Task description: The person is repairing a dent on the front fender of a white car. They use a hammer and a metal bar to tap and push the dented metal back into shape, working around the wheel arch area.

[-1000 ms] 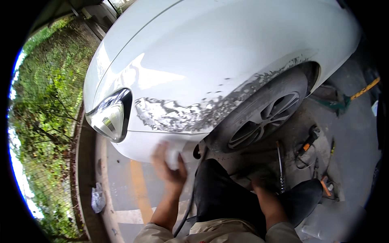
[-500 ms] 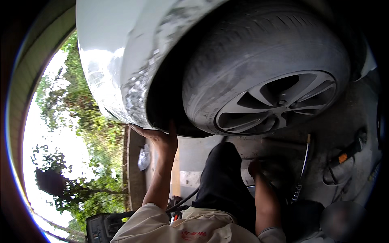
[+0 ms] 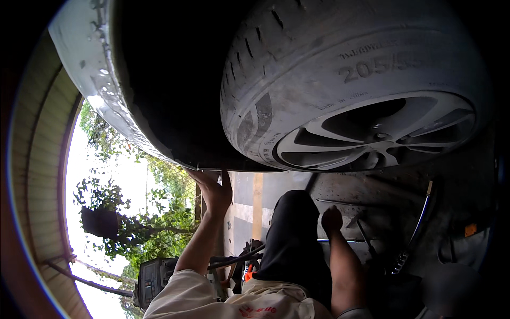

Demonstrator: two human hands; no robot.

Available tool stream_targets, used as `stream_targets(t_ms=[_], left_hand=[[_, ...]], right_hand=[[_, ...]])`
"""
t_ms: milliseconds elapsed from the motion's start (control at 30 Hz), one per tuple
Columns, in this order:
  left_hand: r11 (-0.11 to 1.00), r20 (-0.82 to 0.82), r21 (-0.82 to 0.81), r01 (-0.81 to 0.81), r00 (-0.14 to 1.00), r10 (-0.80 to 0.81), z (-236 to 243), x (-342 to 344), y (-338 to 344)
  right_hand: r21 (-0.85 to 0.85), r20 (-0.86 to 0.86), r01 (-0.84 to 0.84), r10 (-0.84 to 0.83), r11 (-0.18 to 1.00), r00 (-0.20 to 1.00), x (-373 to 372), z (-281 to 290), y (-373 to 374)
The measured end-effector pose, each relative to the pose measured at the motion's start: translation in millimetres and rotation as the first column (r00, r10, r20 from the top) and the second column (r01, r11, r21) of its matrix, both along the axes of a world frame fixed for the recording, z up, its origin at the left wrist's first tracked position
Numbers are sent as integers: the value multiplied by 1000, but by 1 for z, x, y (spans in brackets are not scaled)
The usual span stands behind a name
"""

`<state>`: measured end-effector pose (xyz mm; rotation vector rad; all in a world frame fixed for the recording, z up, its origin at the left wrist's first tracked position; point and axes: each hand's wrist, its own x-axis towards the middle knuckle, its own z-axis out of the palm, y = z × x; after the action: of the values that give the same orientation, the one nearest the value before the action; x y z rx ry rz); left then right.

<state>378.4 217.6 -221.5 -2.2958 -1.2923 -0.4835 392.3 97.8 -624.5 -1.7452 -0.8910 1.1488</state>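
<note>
My left hand [image 3: 213, 193] is at the lower edge of the pale, scuffed car bumper [image 3: 109, 114]. Its thumb points up inside the wheel arch while the fingers reach the outer side, their tips partly hidden by the edge. To the right is the car's wheel, a dusty tyre [image 3: 297, 95] on a silver spoked rim [image 3: 340, 119]. Down beside my dark-trousered knee, my right hand [image 3: 332, 220] is closed in a fist below the wheel. Whatever it may hold is too dark to make out.
A long bar with a pale tip [image 3: 419, 218] lies on the floor at right, near a dark object with an orange patch [image 3: 470, 229]. Thin rods [image 3: 348, 203] lie by my right hand. At lower left stands a dark case-like box [image 3: 154, 282]. Greenery shows outside.
My view has moved closer to the wheel, so the tyre fills more of the picture. My left hand stays at the bumper edge; my right fist now shows more plainly beside my knee.
</note>
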Motion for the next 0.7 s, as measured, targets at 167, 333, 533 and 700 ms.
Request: stream_targets(t_ms=[167,333,533,700], left_hand=[[998,-113,35,-57,992,61,-24,-8,-25],[997,-35,58,-43,998,45,-25,0,-30],[996,59,0,86,995,-86,-27,4,-26],[983,130,-12,181,975,-178,-34,-28,-8]], right_hand=[[-114,-162,-24,5,993,987,-19,48,17],[-177,-175,30,-61,984,983,-12,63,21],[151,-62,175,-167,973,984,25,114,42],[664,-230,180,-31,726,973,87,289,43]])
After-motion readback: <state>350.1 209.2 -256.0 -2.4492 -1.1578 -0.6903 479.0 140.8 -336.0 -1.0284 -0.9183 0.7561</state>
